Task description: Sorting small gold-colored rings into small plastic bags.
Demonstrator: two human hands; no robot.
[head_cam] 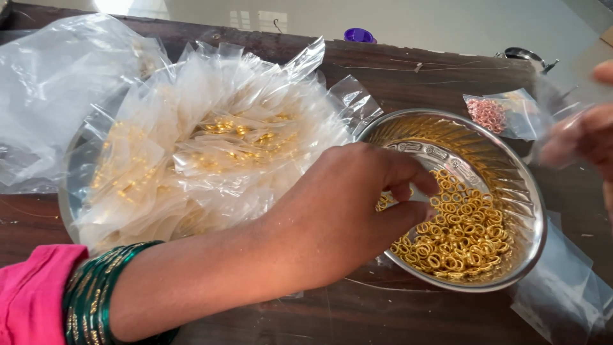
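The left hand (357, 198) pinches small gold metal rings (460, 233) in the shiny ribbed steel bowl (530, 191) near the table's right edge. The right hand (584, 137) grips a clear little plastic bag (552, 118) (blurry). Many filled packets (217, 147) are piled; lots of rings remain.

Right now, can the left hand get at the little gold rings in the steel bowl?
Probably yes. The left hand is already over the steel bowl, its fingertips right at the gold rings, with nothing between.

Right hand (584, 137) blurred, perhaps behind clear plastic, cut off at the edge.
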